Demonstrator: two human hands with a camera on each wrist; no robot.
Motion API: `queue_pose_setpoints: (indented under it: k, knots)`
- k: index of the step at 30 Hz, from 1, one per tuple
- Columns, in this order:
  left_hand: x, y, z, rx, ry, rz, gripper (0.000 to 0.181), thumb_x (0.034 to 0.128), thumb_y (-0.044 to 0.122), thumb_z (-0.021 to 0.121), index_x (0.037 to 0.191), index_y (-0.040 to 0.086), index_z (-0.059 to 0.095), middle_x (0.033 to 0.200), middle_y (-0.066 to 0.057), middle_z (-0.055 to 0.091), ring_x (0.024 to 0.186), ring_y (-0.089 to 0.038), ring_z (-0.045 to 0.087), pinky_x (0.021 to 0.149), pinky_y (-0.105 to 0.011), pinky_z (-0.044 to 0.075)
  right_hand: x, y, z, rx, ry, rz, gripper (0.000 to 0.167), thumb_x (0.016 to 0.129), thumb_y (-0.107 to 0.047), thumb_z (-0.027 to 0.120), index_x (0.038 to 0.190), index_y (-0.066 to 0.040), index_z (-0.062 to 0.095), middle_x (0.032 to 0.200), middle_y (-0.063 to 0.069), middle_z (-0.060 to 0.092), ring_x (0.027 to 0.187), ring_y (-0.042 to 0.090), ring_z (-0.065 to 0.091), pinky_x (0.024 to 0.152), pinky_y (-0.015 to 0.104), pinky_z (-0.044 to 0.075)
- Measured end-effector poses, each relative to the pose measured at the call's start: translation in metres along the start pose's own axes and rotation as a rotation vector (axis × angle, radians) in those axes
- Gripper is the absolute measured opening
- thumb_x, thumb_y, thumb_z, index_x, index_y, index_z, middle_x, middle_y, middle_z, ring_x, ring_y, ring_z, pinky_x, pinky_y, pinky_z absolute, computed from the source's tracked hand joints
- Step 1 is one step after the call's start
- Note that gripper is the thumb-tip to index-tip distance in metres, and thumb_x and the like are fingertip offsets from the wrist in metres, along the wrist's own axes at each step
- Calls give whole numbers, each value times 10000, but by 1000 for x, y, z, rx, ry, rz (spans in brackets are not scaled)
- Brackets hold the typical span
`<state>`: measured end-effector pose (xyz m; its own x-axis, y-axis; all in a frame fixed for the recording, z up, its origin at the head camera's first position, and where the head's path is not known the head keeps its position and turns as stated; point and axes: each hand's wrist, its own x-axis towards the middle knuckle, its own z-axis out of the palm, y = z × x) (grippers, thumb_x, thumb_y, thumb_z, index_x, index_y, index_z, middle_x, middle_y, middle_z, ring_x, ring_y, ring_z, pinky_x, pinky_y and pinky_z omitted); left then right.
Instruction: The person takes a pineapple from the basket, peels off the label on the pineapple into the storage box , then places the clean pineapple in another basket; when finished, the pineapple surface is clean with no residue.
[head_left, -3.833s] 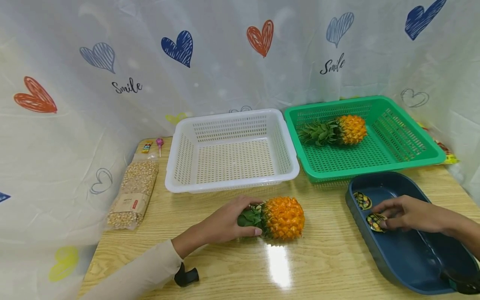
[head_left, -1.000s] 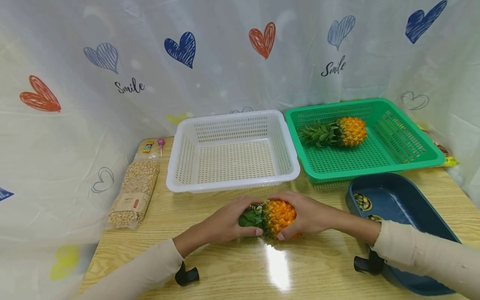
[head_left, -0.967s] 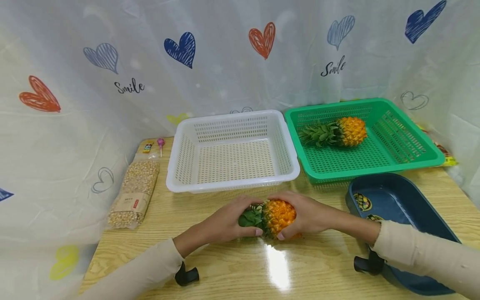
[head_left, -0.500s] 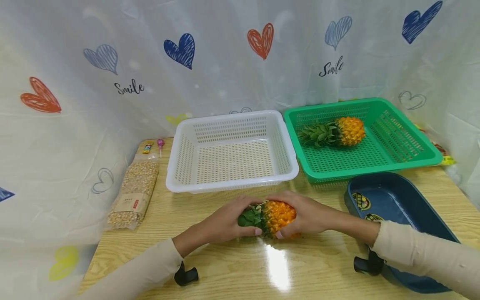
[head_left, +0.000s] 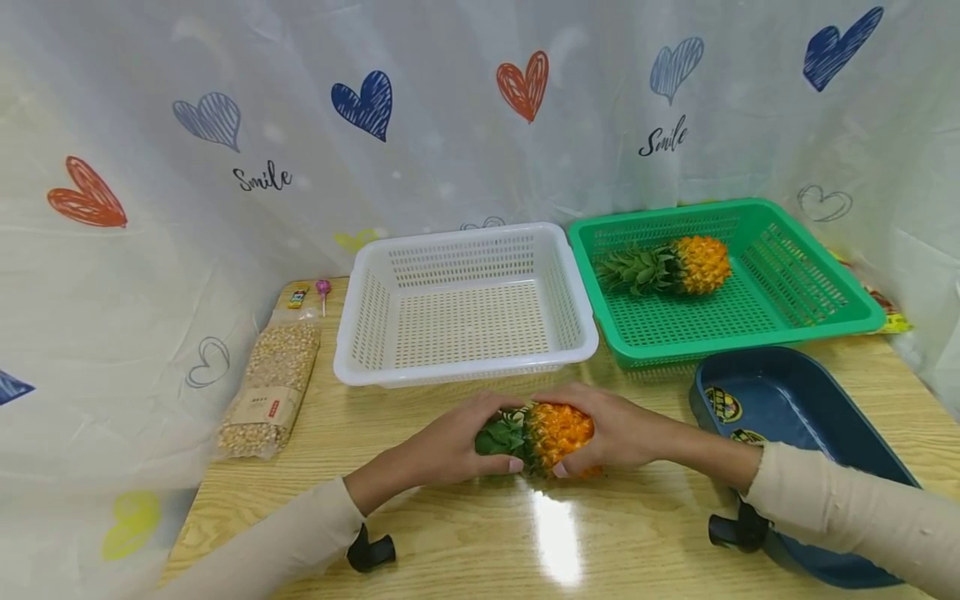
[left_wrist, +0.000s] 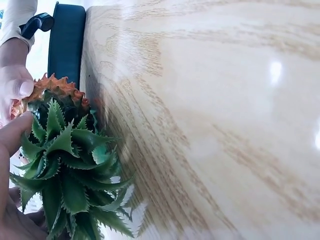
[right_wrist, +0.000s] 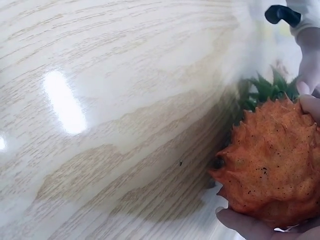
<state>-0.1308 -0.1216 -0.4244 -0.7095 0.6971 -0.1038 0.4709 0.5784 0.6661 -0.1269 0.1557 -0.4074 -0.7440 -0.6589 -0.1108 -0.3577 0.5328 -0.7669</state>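
Observation:
A small orange pineapple [head_left: 561, 432] lies on its side on the wooden table, crown toward the left. My left hand [head_left: 452, 442] grips it at the green crown, thumb on the near side. From the other side my right hand [head_left: 621, 427] holds the fruit's body, fingers over the far side and thumb in front. Spiky leaves [left_wrist: 70, 170] fill the lower left of the left wrist view. In the right wrist view the orange body [right_wrist: 275, 160] sits between fingers and thumb. Another pineapple [head_left: 701, 264] lies in the green basket [head_left: 738, 343].
A white basket [head_left: 465, 371] stands behind my hands, beside the green one. The dark blue basin [head_left: 780, 375] is at the right, under my right forearm. A bag of corn kernels [head_left: 270, 379], a lollipop [head_left: 323, 287] and a small packet [head_left: 297, 297] lie left.
My right hand has come out of the blue basin, where it touched a round sticker, and now holds the pineapple's body. My left hand has stayed on the crown. Little differs over the last second.

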Motion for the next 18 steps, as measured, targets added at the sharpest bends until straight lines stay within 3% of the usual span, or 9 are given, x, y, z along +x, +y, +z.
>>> queue_pose_setpoints:
  k: [10,18]
  knots:
    - [-4,2,-6,-20,-17,26,747,905,605,656,1527,298,379,1506,36,457,1355,-168,472,1069,-467,454,-1,2,-6,-25,-20,-30,825,776,-400,844,1483,-167,489,1315,95,556,1015,179,572,770,298,521]
    - [-13,11,-16,26,-31,30,788,907,671,594,1554,307,330,1571,25,387,1431,-207,405,1117,-514,407,-9,0,-20,21,-57,-42,792,783,-360,844,1481,-269,481,1356,23,536,1014,185,574,763,306,533]
